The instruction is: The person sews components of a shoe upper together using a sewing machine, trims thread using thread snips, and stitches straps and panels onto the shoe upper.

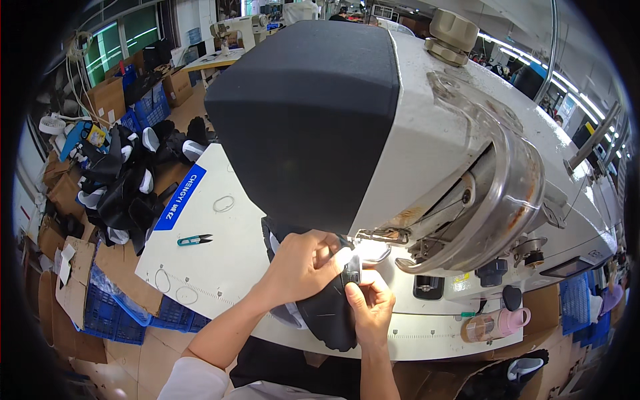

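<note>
Under the lit needle area of a white sewing machine [427, 120], I have a black shoe upper [328, 317] with pale lining showing at its lower left. My left hand [303, 263] presses over its top, fingers bent and closed on the edge beside the needle. My right hand [371, 308] pinches the near right edge, with the thumb on top. Between the two hands, a black strip with a small shiny part [352, 270] shows. The upper's far side is partly hidden by my left hand and the machine head. A clear curved guard [513, 193] stands right of the needle.
On the white table [193, 280] lie teal thread snips [194, 240] and several loose rings. A pink-capped bottle [497, 325] stands at the right. Black footwear pieces [123, 180] pile up at the left, near cardboard boxes and blue crates [110, 313]. The machine's black cover [307, 113] looms ahead.
</note>
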`<act>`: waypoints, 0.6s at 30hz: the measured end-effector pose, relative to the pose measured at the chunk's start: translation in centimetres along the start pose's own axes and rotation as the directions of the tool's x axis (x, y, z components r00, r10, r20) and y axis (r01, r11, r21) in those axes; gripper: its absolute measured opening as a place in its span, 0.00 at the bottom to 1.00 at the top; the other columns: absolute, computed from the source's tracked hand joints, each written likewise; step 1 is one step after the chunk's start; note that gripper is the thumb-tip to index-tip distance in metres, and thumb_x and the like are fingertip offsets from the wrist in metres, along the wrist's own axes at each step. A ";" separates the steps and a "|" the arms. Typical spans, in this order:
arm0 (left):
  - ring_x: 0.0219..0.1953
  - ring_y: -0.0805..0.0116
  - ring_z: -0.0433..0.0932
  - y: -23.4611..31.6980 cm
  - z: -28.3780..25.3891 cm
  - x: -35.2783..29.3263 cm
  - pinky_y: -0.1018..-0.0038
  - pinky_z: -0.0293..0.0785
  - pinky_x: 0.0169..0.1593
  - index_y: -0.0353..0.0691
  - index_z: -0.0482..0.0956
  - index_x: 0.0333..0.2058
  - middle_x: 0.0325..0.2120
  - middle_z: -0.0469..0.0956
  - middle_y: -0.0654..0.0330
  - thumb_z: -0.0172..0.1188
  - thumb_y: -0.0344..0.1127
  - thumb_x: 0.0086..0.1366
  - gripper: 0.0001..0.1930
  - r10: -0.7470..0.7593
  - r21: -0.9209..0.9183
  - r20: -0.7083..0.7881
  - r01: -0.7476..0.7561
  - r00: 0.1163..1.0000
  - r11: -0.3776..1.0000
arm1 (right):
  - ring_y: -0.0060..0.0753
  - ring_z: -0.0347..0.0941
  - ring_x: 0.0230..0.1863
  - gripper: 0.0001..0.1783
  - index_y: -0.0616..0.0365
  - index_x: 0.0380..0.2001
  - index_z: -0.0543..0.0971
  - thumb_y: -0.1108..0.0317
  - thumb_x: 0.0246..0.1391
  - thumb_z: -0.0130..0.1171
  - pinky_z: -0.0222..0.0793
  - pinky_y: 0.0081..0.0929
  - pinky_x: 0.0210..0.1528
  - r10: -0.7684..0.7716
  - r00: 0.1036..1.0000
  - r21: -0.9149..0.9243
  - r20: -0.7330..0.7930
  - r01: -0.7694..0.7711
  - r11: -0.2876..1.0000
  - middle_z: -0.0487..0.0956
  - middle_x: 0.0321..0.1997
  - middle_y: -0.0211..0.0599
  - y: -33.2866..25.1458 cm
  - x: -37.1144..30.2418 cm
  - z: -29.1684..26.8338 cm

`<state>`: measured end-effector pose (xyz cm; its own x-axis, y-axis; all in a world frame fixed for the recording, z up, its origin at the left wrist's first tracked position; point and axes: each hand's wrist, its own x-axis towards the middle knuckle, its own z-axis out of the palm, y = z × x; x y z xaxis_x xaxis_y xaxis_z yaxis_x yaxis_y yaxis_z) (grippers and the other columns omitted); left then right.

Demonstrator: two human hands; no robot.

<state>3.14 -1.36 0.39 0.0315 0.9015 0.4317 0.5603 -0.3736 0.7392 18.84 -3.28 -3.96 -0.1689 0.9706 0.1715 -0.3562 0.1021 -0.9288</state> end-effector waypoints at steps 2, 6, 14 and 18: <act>0.12 0.66 0.70 0.3 0.1 -0.3 0.74 0.65 0.22 0.33 0.75 0.28 0.10 0.70 0.59 0.64 0.34 0.50 0.11 -0.002 -0.041 -0.028 0.000 1.000 0.999 | 0.15 0.67 0.34 0.05 0.63 0.34 0.74 0.75 0.53 0.58 0.63 0.16 0.41 0.019 1.000 0.032 -0.015 -0.018 0.999 0.75 0.33 0.28 0.2 0.0 -0.1; 0.14 0.67 0.74 1.5 0.2 -0.3 0.75 0.66 0.21 0.35 0.75 0.30 0.12 0.72 0.61 0.63 0.32 0.52 0.09 0.092 0.129 -0.072 -0.082 0.993 0.988 | 0.16 0.68 0.35 0.05 0.63 0.34 0.75 0.76 0.53 0.57 0.64 0.17 0.42 0.037 0.999 0.089 -0.024 -0.035 0.995 0.76 0.34 0.29 0.7 0.0 -0.7; 0.17 0.60 0.74 1.5 0.2 0.3 0.69 0.68 0.24 0.35 0.75 0.32 0.14 0.73 0.59 0.60 0.32 0.53 0.09 0.122 0.209 -0.064 -0.106 0.990 0.972 | 0.16 0.68 0.35 0.06 0.64 0.36 0.75 0.74 0.55 0.57 0.64 0.17 0.42 -0.020 0.997 0.085 -0.070 0.026 0.996 0.76 0.34 0.29 0.6 0.1 -0.4; 0.20 0.58 0.74 1.2 -0.1 0.7 0.68 0.67 0.26 0.35 0.75 0.32 0.17 0.74 0.58 0.59 0.32 0.54 0.09 0.148 0.143 -0.072 -0.137 0.986 0.980 | 0.14 0.67 0.33 0.06 0.64 0.36 0.75 0.74 0.55 0.57 0.62 0.14 0.39 -0.020 0.993 0.004 -0.116 0.020 1.000 0.75 0.32 0.27 0.4 -0.1 0.6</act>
<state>3.72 -1.20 1.61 0.0547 0.8180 0.5726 0.6635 -0.4584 0.5914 18.18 -3.44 -4.12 -0.0539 0.9872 0.1502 -0.3628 0.1208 -0.9240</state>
